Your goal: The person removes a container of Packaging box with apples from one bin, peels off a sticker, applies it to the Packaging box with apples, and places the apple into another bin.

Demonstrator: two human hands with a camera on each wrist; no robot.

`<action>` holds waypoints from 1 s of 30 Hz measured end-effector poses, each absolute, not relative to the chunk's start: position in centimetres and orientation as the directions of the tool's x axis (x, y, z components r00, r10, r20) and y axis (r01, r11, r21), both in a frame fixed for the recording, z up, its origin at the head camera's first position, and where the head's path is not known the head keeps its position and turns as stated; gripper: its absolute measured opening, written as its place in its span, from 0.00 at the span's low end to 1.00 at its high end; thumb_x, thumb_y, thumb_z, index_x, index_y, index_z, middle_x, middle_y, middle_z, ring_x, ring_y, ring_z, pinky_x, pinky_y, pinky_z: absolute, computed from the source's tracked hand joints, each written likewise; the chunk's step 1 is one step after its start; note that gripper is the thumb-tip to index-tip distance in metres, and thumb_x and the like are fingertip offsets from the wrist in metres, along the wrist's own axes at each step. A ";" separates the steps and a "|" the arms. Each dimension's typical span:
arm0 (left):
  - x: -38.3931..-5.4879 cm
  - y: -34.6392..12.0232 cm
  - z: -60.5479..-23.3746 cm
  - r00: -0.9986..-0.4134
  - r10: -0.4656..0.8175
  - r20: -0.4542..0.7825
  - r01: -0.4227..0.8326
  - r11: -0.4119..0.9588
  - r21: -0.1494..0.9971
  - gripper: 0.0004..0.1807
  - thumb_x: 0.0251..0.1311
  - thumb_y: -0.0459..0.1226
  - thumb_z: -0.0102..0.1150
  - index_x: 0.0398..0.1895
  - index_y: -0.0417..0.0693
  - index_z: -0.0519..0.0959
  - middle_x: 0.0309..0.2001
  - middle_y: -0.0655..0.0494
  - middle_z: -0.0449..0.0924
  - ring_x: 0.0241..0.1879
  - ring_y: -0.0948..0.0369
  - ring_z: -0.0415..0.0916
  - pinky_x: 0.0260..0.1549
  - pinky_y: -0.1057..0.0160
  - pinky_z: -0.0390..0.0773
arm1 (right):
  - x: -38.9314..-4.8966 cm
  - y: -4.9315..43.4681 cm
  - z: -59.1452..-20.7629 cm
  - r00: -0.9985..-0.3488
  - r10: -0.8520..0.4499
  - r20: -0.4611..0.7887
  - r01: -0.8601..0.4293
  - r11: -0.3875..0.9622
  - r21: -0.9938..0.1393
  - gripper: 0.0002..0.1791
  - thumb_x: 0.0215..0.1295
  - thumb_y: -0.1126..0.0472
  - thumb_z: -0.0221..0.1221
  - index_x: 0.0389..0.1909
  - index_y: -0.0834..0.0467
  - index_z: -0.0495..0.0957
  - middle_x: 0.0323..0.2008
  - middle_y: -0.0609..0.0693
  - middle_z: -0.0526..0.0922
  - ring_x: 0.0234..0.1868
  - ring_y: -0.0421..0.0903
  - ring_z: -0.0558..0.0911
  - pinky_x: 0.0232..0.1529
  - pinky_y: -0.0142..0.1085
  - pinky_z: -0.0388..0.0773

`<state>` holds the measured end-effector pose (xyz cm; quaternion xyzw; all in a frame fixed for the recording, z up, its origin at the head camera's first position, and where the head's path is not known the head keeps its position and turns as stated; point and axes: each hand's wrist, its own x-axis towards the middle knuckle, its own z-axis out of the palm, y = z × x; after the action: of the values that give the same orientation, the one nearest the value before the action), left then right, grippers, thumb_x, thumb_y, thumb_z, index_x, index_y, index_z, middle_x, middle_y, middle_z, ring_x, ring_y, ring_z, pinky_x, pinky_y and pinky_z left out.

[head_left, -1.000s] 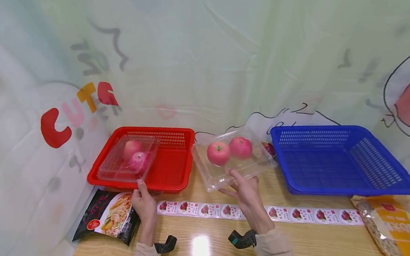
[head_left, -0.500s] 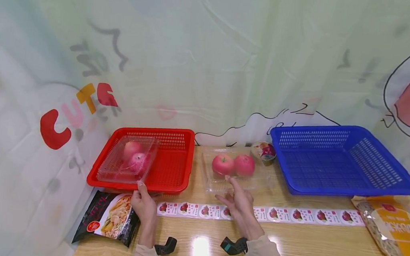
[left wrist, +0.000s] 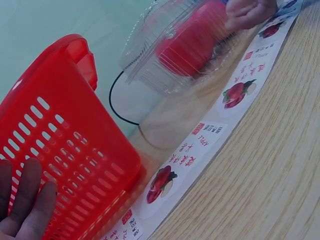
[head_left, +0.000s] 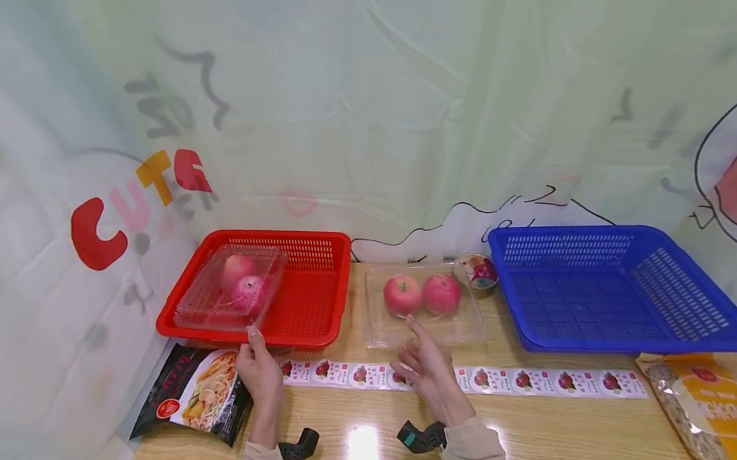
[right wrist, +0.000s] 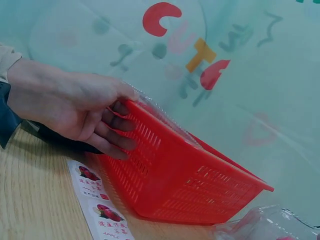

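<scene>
In the head view my left hand [head_left: 260,366] holds the front rim of the red basket [head_left: 310,305], thumb over the rim and fingers against the outer wall. A clear plastic box [head_left: 277,270] with two apples leans inside that basket. My right hand [head_left: 432,372] is at the front of a second clear plastic box [head_left: 374,328], which lies flat on the table with two apples [head_left: 402,294] in it. Its index finger reaches over this box's front edge; the other fingers are loosely bent. Whether the fingertip touches the plastic cannot be told.
A strip of apple labels [head_left: 525,381] runs across the table. The blue basket [head_left: 590,305] stands at right, a round lidded tub [head_left: 480,275] beside it. A black noodle packet [head_left: 200,394] lies at front left, an orange-and-clear bag [head_left: 711,423] at far right.
The second box, held tilted above the table, came down flat beside the red basket, and my right hand loosened from it. The label strip has shifted slightly left. My left hand stayed put.
</scene>
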<state>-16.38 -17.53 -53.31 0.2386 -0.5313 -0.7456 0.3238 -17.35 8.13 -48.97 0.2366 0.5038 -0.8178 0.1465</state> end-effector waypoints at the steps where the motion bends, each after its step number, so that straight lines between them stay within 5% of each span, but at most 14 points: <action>1: -16.4 -17.5 -53.3 -0.676 -0.737 -0.011 0.229 -0.224 0.947 0.26 0.81 0.48 0.52 0.43 0.27 0.79 0.31 0.49 0.87 0.21 0.60 0.87 0.25 0.58 0.89 | -17.4 8.2 -48.9 -0.841 -0.008 -0.541 0.488 -0.442 -0.753 0.56 0.75 0.43 0.62 0.85 0.63 0.37 0.78 0.75 0.52 0.77 0.64 0.64 0.75 0.52 0.73; 9: -16.5 -17.2 -53.2 -0.681 -0.732 -0.004 0.250 -0.238 0.939 0.25 0.82 0.46 0.52 0.40 0.28 0.79 0.26 0.54 0.86 0.19 0.58 0.87 0.23 0.57 0.89 | -16.4 9.4 -48.5 -0.847 -0.011 -0.532 0.507 -0.320 -0.800 0.53 0.75 0.40 0.62 0.83 0.66 0.46 0.79 0.71 0.58 0.68 0.56 0.76 0.58 0.40 0.86; 14: -16.4 -17.0 -53.1 -0.691 -0.723 -0.008 0.252 -0.251 0.935 0.24 0.82 0.45 0.51 0.38 0.29 0.79 0.24 0.56 0.86 0.19 0.57 0.87 0.23 0.56 0.89 | -14.0 11.8 -48.7 -0.949 0.103 -0.299 0.314 0.193 -0.930 0.45 0.73 0.45 0.65 0.76 0.73 0.61 0.71 0.72 0.70 0.66 0.62 0.75 0.57 0.48 0.80; 19: -16.3 -17.3 -53.0 -0.686 -0.728 0.000 0.234 -0.221 0.947 0.25 0.82 0.47 0.51 0.47 0.28 0.80 0.29 0.56 0.88 0.21 0.58 0.88 0.25 0.56 0.90 | -12.6 14.5 -49.7 -0.984 0.168 0.052 0.079 0.686 -0.723 0.35 0.66 0.51 0.70 0.65 0.70 0.77 0.64 0.74 0.76 0.65 0.71 0.71 0.65 0.63 0.69; 24: -16.3 -17.6 -53.0 -0.685 -0.728 -0.017 0.210 -0.220 0.953 0.26 0.81 0.49 0.51 0.48 0.30 0.80 0.28 0.58 0.87 0.21 0.59 0.87 0.27 0.58 0.90 | -12.5 16.0 -51.3 -0.975 0.162 0.155 0.032 0.785 -0.619 0.30 0.62 0.57 0.72 0.62 0.69 0.80 0.66 0.76 0.74 0.66 0.75 0.67 0.65 0.66 0.66; 30: -16.0 -17.6 -53.2 -0.706 -0.708 -0.033 0.195 -0.239 0.951 0.27 0.82 0.49 0.49 0.44 0.30 0.81 0.27 0.58 0.86 0.21 0.58 0.87 0.26 0.60 0.89 | -12.2 16.8 -52.5 -0.987 0.155 0.043 0.103 0.818 -0.566 0.30 0.64 0.54 0.71 0.63 0.65 0.80 0.70 0.77 0.69 0.68 0.79 0.64 0.65 0.69 0.65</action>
<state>-15.99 -17.61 -53.23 0.2377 -0.5386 -0.7502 0.3009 -12.25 16.84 -52.47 0.0678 0.9525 -0.2938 -0.0436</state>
